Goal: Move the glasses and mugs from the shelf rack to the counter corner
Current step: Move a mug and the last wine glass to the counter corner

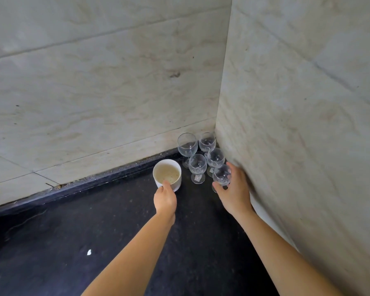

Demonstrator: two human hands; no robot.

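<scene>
A dark, speckled counter (94, 231) runs into a corner where two pale marbled tile walls meet, the back wall (94, 82) and the side wall (297, 124). Grit lies along the seam at the foot of the back wall.

Four stemmed glasses (198, 165) stand upright in a tight cluster right in the corner, two at the very back and two just in front of them. The front one has a small pale label on its foot.

A fifth glass (222, 174) sits at the near edge of this cluster, close against the side wall. The right hand (235, 193) grasps it, fingers and thumb wrapped around its bowl. Whether its foot touches the counter cannot be told, as the hand hides it.

The white mug (167, 174) is just out from the cluster, on the side away from the side wall and near the back wall's seam. Its inside is stained beige with dark specks. The left hand (165, 198) holds it at the near side, thumb hooked over the rim, the other fingers hidden behind the mug's wall.

A small white scrap (89, 252) lies on the counter well away from the corner.
</scene>
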